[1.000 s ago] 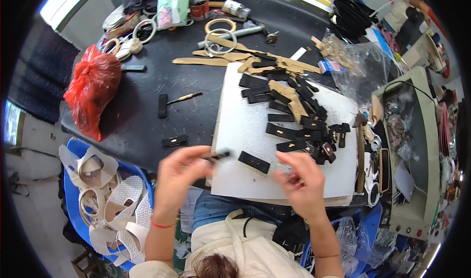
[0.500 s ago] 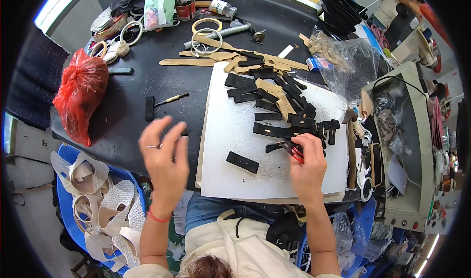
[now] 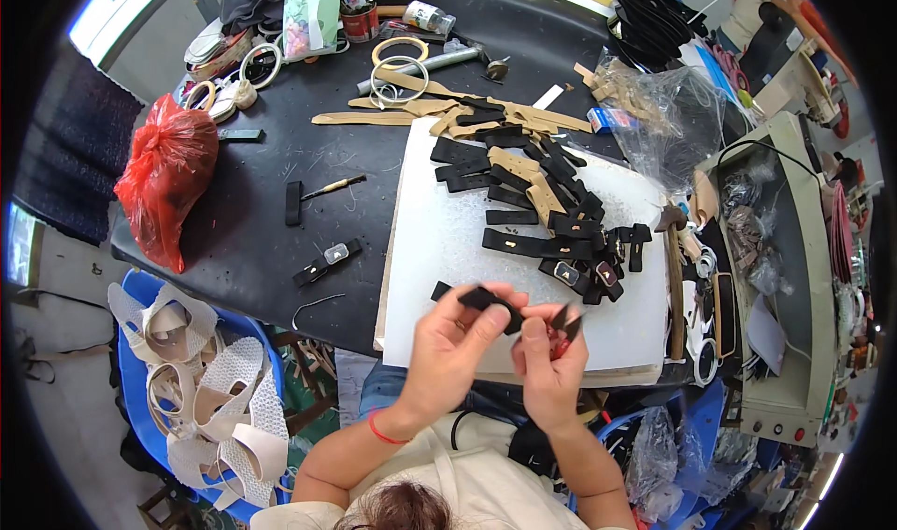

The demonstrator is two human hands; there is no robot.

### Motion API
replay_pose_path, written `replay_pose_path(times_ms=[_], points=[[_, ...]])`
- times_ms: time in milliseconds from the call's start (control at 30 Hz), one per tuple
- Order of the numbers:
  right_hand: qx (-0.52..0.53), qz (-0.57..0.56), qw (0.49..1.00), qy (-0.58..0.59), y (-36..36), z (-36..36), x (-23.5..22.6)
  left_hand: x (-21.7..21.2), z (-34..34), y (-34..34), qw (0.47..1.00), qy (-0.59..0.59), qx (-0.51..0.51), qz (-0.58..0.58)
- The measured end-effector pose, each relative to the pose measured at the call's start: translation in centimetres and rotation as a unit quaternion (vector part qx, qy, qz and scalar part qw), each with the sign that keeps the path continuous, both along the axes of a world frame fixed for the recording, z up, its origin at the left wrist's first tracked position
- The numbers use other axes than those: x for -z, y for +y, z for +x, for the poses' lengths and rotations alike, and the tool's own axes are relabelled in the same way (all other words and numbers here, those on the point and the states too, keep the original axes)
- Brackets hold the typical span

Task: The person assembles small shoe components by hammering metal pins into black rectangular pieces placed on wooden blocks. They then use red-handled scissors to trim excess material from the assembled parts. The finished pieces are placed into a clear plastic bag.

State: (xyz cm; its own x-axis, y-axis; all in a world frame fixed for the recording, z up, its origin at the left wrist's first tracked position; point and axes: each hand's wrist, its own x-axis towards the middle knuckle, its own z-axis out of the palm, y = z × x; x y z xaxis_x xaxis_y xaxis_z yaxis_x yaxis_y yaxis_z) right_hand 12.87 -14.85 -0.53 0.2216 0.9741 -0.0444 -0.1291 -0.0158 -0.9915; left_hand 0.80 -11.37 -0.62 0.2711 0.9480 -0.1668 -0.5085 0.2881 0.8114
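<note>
My left hand [image 3: 448, 348] pinches a short black strap [image 3: 481, 298] above the front of the white board [image 3: 420, 250]. Close beside it, my right hand [image 3: 551, 371] is closed round small red-handled pliers [image 3: 562, 343] with dark jaws pointing up. The right thumb and fingertips are at the strap's right end; whether they grip it is hard to tell. Behind the left hand, the end of another black piece [image 3: 439, 290] shows on the board. A pile of black straps [image 3: 537, 243] lies beyond, mixed with tan straps [image 3: 539, 193], some bearing small metal-framed fittings [image 3: 566, 274].
On the black table at left are a strap with a buckle-like fitting [image 3: 327, 261], a thin awl-like tool [image 3: 334, 186] and a red plastic bag [image 3: 168, 175]. A blue bin [image 3: 140, 371] of white straps stands lower left. At right is a grey metal cabinet [image 3: 780, 343].
My left hand has come right, from over the table to the board, and now holds a black strap. My right hand has drawn nearer with the pliers. The fitted strap at left is now uncovered.
</note>
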Motion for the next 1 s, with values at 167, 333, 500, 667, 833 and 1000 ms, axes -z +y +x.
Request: replay_pose_path(times_ms=[167, 333, 500, 667, 833, 1000], points=[[-0.038, 0.204, 0.861, -0.464, 0.9, 4.5, -0.9, -1.1, -3.6, 1.8, 0.985, 0.063, 0.150, -0.060], [-0.077, 0.289, 0.754, -0.584, 1.8, 5.0, -1.7, -1.9, -3.9, 1.0, 0.973, 0.079, 0.214, -0.027], [-0.119, 0.295, 0.734, -0.600, 1.9, 4.9, -1.8, -1.2, -3.8, 0.6, 0.967, 0.139, 0.215, 0.005], [-0.144, 0.218, 0.775, -0.575, 1.2, 4.6, -0.9, -1.1, -3.9, 0.1, 0.943, 0.254, 0.199, 0.084], [-0.139, 0.180, 0.811, -0.538, 1.0, 3.8, -1.1, -0.3, -3.8, 0.0, 0.965, 0.191, 0.163, 0.079], [-0.067, -0.017, 0.976, -0.208, 0.2, 1.8, -1.6, -0.5, -1.1, -0.4, 0.998, -0.019, -0.042, -0.044]])
